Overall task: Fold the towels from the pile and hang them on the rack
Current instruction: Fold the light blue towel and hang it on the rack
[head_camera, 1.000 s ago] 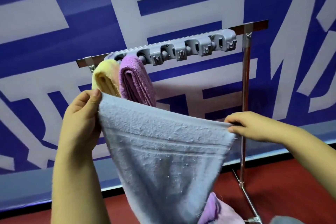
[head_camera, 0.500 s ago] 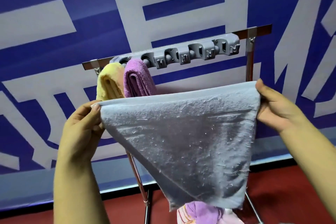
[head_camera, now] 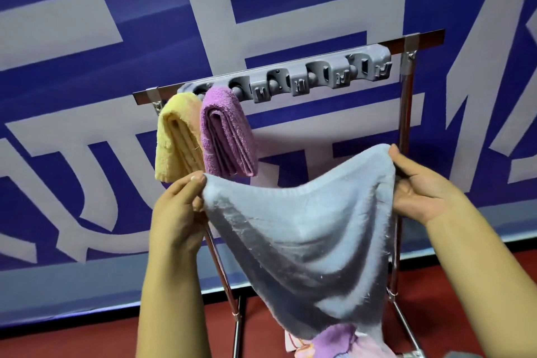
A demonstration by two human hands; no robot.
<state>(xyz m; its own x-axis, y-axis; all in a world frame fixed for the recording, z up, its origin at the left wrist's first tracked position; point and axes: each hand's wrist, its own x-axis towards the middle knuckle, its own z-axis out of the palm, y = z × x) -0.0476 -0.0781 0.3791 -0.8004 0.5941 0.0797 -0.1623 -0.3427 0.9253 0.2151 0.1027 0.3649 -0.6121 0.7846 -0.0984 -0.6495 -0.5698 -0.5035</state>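
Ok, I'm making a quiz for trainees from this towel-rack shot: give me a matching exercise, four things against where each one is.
Things:
1. yellow towel
2. purple towel
3. pale blue towel
4. grey holder strip

Places:
A. fixed along the rack's top bar
B. held up between the left hand and right hand
C. hanging folded at the rack's far left end
D. hanging folded, just right of the yellow one

Pairs: 1-C, 2-D, 3-B, 4-A

My left hand (head_camera: 177, 206) and right hand (head_camera: 418, 192) pinch a pale blue towel (head_camera: 305, 241) sagging before the rack (head_camera: 290, 73), where folded yellow towel (head_camera: 174, 136) and purple towel (head_camera: 226, 131) hang.
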